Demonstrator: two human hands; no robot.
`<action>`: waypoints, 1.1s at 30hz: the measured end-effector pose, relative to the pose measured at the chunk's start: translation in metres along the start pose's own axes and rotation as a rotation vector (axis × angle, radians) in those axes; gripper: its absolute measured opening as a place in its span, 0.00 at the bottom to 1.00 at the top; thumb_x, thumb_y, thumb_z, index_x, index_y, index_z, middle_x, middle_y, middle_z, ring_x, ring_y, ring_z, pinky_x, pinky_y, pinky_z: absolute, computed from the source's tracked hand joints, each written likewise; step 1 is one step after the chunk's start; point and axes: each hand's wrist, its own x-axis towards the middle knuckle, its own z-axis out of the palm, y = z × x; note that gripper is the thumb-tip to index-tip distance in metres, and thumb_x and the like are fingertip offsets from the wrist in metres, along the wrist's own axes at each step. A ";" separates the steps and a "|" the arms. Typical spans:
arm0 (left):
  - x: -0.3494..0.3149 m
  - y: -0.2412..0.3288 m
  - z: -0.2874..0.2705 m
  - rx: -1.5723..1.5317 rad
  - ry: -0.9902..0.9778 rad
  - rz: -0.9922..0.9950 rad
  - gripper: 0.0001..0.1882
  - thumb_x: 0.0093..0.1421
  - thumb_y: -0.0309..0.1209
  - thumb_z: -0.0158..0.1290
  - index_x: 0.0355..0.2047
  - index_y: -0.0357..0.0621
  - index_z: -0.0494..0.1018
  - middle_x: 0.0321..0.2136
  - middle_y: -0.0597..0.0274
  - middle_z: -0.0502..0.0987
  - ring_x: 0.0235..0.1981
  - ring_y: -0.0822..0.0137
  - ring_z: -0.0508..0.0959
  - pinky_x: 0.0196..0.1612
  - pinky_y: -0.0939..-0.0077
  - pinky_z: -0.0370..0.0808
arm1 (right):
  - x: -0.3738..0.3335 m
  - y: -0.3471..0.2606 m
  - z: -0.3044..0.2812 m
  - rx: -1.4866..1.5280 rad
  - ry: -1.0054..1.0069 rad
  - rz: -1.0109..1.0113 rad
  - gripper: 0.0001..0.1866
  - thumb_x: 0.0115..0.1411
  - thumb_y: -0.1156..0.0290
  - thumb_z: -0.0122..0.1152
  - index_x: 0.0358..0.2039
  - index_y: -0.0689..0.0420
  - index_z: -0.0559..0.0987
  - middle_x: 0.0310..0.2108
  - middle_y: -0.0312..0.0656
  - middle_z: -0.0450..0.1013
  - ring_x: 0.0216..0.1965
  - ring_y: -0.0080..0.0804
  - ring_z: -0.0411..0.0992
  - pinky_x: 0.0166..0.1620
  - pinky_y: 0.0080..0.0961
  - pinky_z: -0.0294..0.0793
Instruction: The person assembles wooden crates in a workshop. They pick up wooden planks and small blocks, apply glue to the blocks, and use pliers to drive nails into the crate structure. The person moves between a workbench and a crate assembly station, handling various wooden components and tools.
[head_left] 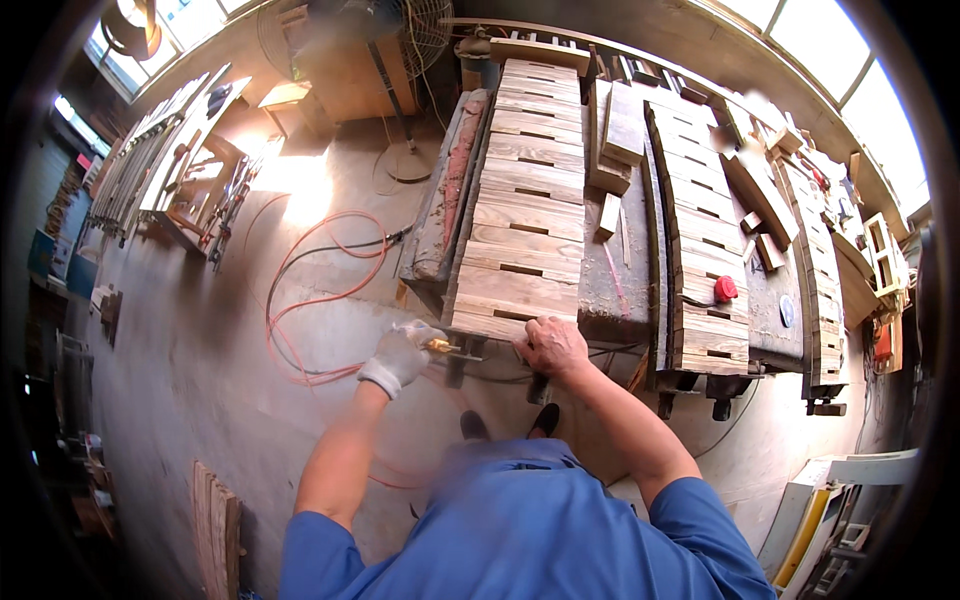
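In front of me runs a long row of pale striped wooden boards [527,217], each with a dark slot, laid side by side on a narrow bench. My left hand [397,358] wears a white glove and is closed around a small brass-coloured tool [439,346] with a thin metal tube, just off the row's near left corner. My bare right hand [553,346] grips the near edge of the nearest board [487,321], fingers curled on its top beside the slot. Its palm side is hidden.
Orange hose [272,318] loops over the floor at left. To the right stand two more rows of slotted boards [708,240], one bearing a red knob-like object [725,289]. Loose wood blocks [624,125] lie between rows. A fan [425,38] stands at the back.
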 end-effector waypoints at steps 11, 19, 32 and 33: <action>-0.045 0.033 -0.083 -0.157 0.211 -0.232 0.18 0.54 0.35 0.69 0.43 0.43 0.80 0.37 0.54 0.82 0.36 0.54 0.84 0.39 0.61 0.80 | -0.002 0.002 -0.003 -0.004 0.010 -0.031 0.23 0.65 0.47 0.60 0.35 0.58 0.80 0.36 0.50 0.79 0.42 0.52 0.79 0.45 0.48 0.79; -0.099 0.099 -0.010 -0.101 0.206 -0.288 0.18 0.56 0.39 0.63 0.46 0.47 0.80 0.34 0.53 0.79 0.32 0.48 0.82 0.36 0.55 0.79 | -0.012 -0.001 -0.021 0.186 0.155 -0.111 0.16 0.61 0.57 0.67 0.32 0.57 0.78 0.34 0.49 0.76 0.38 0.50 0.77 0.41 0.46 0.76; -0.030 0.214 0.055 -0.154 0.253 0.102 0.21 0.52 0.32 0.64 0.48 0.47 0.80 0.30 0.54 0.77 0.28 0.50 0.81 0.32 0.55 0.80 | -0.139 -0.052 -0.008 0.703 0.143 0.117 0.25 0.53 0.63 0.73 0.51 0.55 0.79 0.48 0.48 0.79 0.42 0.54 0.79 0.44 0.44 0.80; -0.023 0.221 0.058 -0.160 0.265 0.117 0.21 0.50 0.32 0.64 0.47 0.48 0.81 0.30 0.55 0.77 0.27 0.50 0.81 0.31 0.54 0.80 | -0.141 -0.049 -0.014 0.699 0.116 0.168 0.24 0.53 0.63 0.73 0.50 0.55 0.79 0.47 0.48 0.79 0.42 0.54 0.80 0.44 0.44 0.80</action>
